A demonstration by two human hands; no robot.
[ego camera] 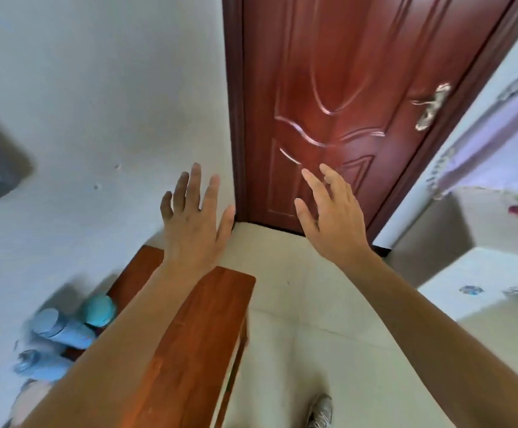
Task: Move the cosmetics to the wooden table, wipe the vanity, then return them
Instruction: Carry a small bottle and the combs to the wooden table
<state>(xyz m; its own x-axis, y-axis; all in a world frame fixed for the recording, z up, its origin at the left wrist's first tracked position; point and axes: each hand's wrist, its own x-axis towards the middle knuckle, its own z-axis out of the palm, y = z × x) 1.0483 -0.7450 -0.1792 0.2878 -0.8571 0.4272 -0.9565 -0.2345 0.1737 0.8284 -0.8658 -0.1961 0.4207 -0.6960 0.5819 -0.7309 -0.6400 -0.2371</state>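
Likely mid-transfer: left hand (pixel 190 223) and right hand (pixel 331 217) splayed, empty. Pale-blue cylindrical cosmetic bottles (pixel 63 329) on reddish wooden worktop (pixel 196 319) below left hand — fetch more next.

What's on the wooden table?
Blue bottles sit on the table, blurred. The left arm hides part of the tabletop, so more may be there.

Ahead: the shut door (pixel 359 88) is barring my way.
Left: blue bottles (pixel 66 330) are crowding the bench (pixel 196 319) against the wall (pixel 97 103).
Middle: open floor (pixel 313 304) is leaving me free passage.
Right: the vanity (pixel 467 273) is hemming me in.
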